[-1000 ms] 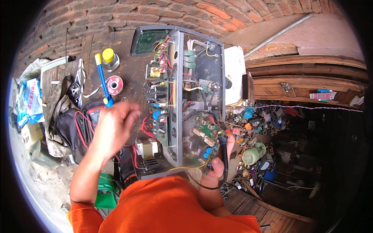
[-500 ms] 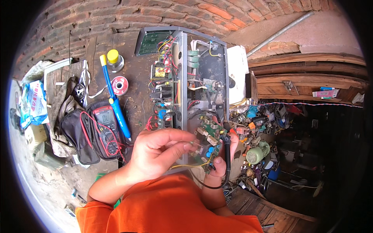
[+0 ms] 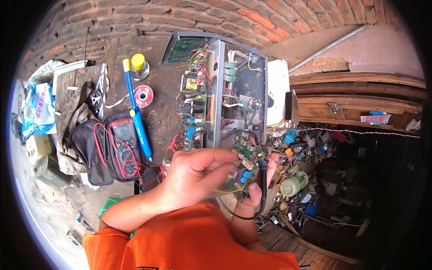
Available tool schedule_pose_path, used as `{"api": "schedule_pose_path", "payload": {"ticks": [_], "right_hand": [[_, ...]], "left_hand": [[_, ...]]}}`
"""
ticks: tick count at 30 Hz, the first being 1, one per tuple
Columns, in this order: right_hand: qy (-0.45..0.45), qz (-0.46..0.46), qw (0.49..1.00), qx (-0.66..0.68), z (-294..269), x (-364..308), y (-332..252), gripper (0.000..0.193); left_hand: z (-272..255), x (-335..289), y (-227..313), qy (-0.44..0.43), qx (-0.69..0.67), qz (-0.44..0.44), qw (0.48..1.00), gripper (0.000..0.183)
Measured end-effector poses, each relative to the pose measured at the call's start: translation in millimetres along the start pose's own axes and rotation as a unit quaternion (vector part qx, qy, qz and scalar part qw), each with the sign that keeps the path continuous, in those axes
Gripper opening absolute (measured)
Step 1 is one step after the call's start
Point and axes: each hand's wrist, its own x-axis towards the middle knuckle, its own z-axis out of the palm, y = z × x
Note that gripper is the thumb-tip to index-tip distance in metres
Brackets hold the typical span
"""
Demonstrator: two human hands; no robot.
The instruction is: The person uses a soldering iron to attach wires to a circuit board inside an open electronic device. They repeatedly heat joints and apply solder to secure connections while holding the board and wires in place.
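- Scuffed wooden table [image 3: 161, 110] lies under the work, as I see it from my remote seat through the head camera.
- Nearest me, the right hand [image 3: 257, 191] grips a green circuit board [image 3: 246, 147] by its right and lower edges: thumb in front, other fingers curled behind.
- My left hand [image 3: 193, 177] comes across from the lower left, index finger and thumb drawn almost together; whether they pinch anything fine, I cannot tell.
- Those left fingertips sit just beside the board's left side, close to its pale block-shaped parts; two blue round parts lie a little below and to the right of them.
- Down past the right thumb I see a black sleeved cord [image 3: 263, 191].
- Just beyond the board stands an opened grey metal chassis [image 3: 218, 96], crowded with wires along its left side.
- Farther left I make out a multimeter [image 3: 122, 139] in a black case, a blue pen-shaped tool [image 3: 142, 137], a red spool [image 3: 143, 91] and a yellow-lidded jar [image 3: 139, 67].
- Farthest off, a brick wall [image 3: 189, 19] curves across the top.
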Motion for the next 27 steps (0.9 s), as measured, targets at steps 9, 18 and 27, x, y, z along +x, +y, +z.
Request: {"api": "schedule_pose_path", "payload": {"ticks": [9,18,27], "right_hand": [[0.004,-0.023,0.999,-0.034,-4,2,3,0.076],[0.01,-0.032,0.999,-0.04,4,3,3,0.083],[-0.038,-0.033,0.998,-0.033,2,5,-1,0.074]], "left_hand": [[4,6,4,0.003,0.053,0.021,0.998,0.014],[9,11,2,0.006,0.098,0.042,0.994,0.012],[13,17,5,0.014,0.166,0.132,0.977,0.011]]}}
